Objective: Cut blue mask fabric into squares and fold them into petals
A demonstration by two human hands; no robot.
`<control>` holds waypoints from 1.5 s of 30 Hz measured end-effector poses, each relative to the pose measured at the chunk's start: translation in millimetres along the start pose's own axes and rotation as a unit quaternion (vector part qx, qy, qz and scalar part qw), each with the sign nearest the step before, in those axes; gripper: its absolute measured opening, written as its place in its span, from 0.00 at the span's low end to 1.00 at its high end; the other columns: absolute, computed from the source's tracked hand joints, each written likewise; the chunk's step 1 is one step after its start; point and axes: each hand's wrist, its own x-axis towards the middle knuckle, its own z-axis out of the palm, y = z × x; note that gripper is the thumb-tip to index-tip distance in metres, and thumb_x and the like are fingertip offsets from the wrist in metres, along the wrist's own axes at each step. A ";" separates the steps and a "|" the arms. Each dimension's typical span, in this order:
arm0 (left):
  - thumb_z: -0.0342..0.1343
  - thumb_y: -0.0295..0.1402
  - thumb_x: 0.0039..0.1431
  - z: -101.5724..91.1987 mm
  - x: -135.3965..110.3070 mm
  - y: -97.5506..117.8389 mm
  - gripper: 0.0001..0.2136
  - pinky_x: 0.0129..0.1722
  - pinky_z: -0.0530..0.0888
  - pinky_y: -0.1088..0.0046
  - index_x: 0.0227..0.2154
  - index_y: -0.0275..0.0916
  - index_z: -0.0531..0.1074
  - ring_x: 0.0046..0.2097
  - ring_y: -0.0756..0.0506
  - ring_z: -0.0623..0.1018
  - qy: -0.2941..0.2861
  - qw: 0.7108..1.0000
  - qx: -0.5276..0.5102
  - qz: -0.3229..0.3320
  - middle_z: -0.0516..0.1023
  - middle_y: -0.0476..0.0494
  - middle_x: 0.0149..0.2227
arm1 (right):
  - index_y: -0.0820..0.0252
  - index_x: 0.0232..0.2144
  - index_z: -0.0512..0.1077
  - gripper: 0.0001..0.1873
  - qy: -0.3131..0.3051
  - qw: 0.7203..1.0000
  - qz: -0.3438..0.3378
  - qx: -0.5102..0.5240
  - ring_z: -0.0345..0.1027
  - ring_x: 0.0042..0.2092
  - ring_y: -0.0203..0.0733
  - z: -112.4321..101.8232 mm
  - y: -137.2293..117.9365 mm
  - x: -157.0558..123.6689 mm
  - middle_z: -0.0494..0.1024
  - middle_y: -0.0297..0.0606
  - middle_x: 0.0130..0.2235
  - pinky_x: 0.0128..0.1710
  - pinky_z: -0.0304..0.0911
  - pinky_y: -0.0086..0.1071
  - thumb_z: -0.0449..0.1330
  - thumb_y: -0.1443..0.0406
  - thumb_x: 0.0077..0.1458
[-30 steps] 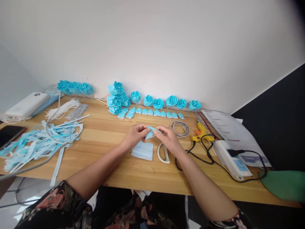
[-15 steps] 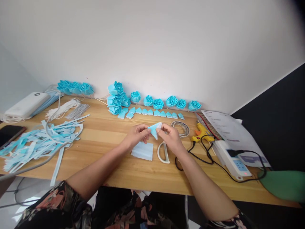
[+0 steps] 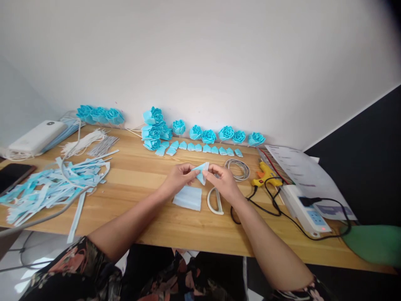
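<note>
Between my two hands is a light blue fabric piece (image 3: pixel 201 173) folded to a pointed shape, white along its right side. My left hand (image 3: pixel 181 177) pinches its left corner with thumb and fingers. On its right side, my right hand (image 3: pixel 222 179) grips it the same way. Below the hands, a flat pale blue square of fabric (image 3: pixel 188 198) lies on the wooden table (image 3: pixel 131 209). A white D-shaped ring (image 3: pixel 214 202) rests just under my right hand. Behind the hands stretches a row of small folded blue pieces (image 3: pixel 206 148).
Blue fabric flowers (image 3: pixel 226 133) line the wall. Cut strips (image 3: pixel 56 184), white cords (image 3: pixel 84 141), a phone (image 3: pixel 14 174) and a white power bank (image 3: pixel 36 137) lie left. To the right are a wire coil (image 3: pixel 240 169), yellow glue gun (image 3: pixel 266 175) and power strip (image 3: pixel 305 211).
The folded fabric piece has shifted slightly left and turned between my fingers, with both hands still pinching it. My right hand has moved a little left, closer to my left hand.
</note>
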 end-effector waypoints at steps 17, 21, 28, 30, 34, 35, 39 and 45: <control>0.60 0.43 0.48 -2.7 0.9 4.8 0.14 0.24 0.67 0.77 0.23 0.34 0.71 0.23 0.52 0.70 0.022 0.998 -0.054 -0.016 0.72 0.47 0.21 | 0.60 0.23 0.68 0.11 0.029 1.000 0.009 -0.002 0.60 0.27 0.35 0.0 3.1 1.3 0.68 0.31 0.23 0.30 0.55 0.29 0.58 0.60 0.53; 0.60 0.43 0.48 -2.2 1.3 3.8 0.15 0.24 0.67 0.77 0.23 0.34 0.72 0.23 0.52 0.70 0.027 0.998 -0.063 -0.012 0.73 0.47 0.22 | 0.60 0.23 0.68 0.11 0.029 1.000 0.009 -0.001 0.59 0.28 0.35 0.6 3.7 1.3 0.67 0.30 0.24 0.30 0.55 0.29 0.58 0.61 0.53; 0.59 0.43 0.50 -2.8 0.1 4.7 0.14 0.24 0.67 0.77 0.24 0.35 0.71 0.24 0.52 0.71 0.013 0.998 -0.062 -0.015 0.74 0.46 0.23 | 0.61 0.24 0.70 0.11 0.029 0.999 0.012 -0.003 0.59 0.27 0.35 0.0 4.9 1.8 0.68 0.31 0.23 0.30 0.55 0.30 0.58 0.60 0.53; 0.60 0.41 0.48 -3.3 0.7 3.1 0.13 0.24 0.67 0.77 0.25 0.35 0.71 0.24 0.52 0.70 0.014 0.998 -0.061 -0.015 0.73 0.47 0.23 | 0.61 0.24 0.69 0.11 0.027 1.000 0.008 -0.003 0.60 0.27 0.36 0.4 4.7 1.9 0.68 0.31 0.23 0.30 0.55 0.30 0.58 0.60 0.53; 0.62 0.39 0.46 -3.7 2.4 -0.1 0.12 0.23 0.67 0.77 0.25 0.35 0.70 0.23 0.53 0.69 0.010 0.998 -0.067 -0.013 0.73 0.49 0.23 | 0.60 0.23 0.69 0.11 0.027 1.000 0.006 -0.001 0.60 0.28 0.36 1.0 3.8 1.8 0.68 0.31 0.24 0.30 0.55 0.29 0.59 0.60 0.53; 0.62 0.39 0.46 -3.6 2.6 -0.3 0.12 0.23 0.67 0.77 0.26 0.35 0.70 0.23 0.53 0.70 0.008 0.998 -0.068 -0.014 0.73 0.49 0.23 | 0.60 0.24 0.69 0.11 0.027 1.000 0.007 -0.001 0.60 0.28 0.36 1.0 3.7 1.7 0.68 0.31 0.24 0.30 0.56 0.29 0.59 0.60 0.53; 0.62 0.39 0.46 -2.7 2.1 0.7 0.12 0.23 0.68 0.77 0.26 0.35 0.69 0.23 0.53 0.70 0.005 0.997 -0.075 -0.016 0.73 0.49 0.23 | 0.60 0.25 0.70 0.11 0.026 1.000 0.011 -0.004 0.61 0.28 0.36 0.9 4.6 1.5 0.69 0.31 0.24 0.30 0.56 0.29 0.58 0.60 0.53; 0.61 0.41 0.47 -2.1 1.8 -0.5 0.13 0.23 0.67 0.77 0.25 0.36 0.68 0.22 0.53 0.71 0.000 0.997 -0.079 -0.014 0.73 0.49 0.22 | 0.60 0.23 0.67 0.11 0.024 1.000 0.004 -0.012 0.59 0.27 0.35 0.8 4.3 0.5 0.67 0.30 0.24 0.29 0.56 0.29 0.58 0.59 0.53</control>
